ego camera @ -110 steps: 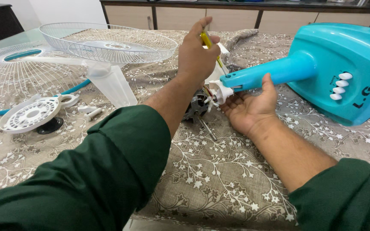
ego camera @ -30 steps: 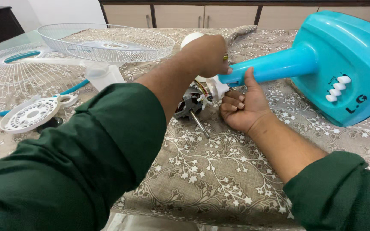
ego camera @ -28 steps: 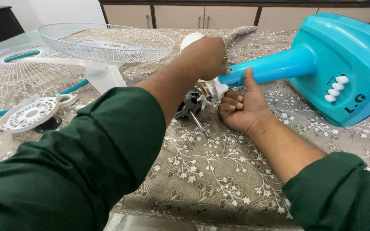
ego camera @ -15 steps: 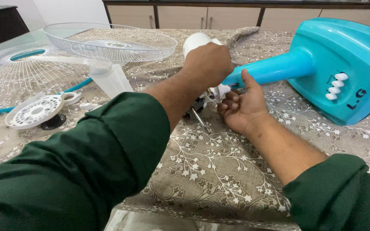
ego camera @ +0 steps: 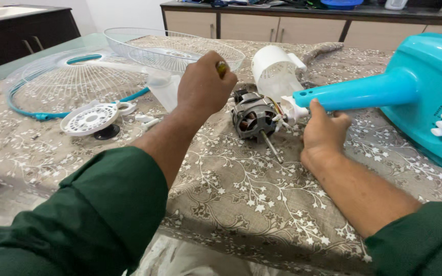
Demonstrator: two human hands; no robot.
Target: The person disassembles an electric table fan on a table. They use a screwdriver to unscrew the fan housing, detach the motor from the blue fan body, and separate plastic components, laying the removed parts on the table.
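Note:
My left hand (ego camera: pixel 204 86) is closed around a screwdriver with a yellow handle (ego camera: pixel 222 68), raised just left of a bare fan motor (ego camera: pixel 252 117). The motor lies on the patterned tablecloth with its shaft pointing toward me, joined to a white bracket at the end of a blue fan neck (ego camera: pixel 359 92). My right hand (ego camera: pixel 324 132) grips that neck from below near the bracket, thumb up against it. A white motor cover (ego camera: pixel 273 71) lies behind the motor.
The blue fan base (ego camera: pixel 436 87) with white buttons lies at the right. Two wire fan grilles (ego camera: pixel 67 82) and a clear blade piece (ego camera: pixel 164 89) lie at the left. A round white cap (ego camera: pixel 89 117) and small parts sit beside them. Cabinets stand behind.
My left hand has drawn back to the left off the motor with the screwdriver, uncovering the motor and the white cover. My right hand has stayed on the blue neck.

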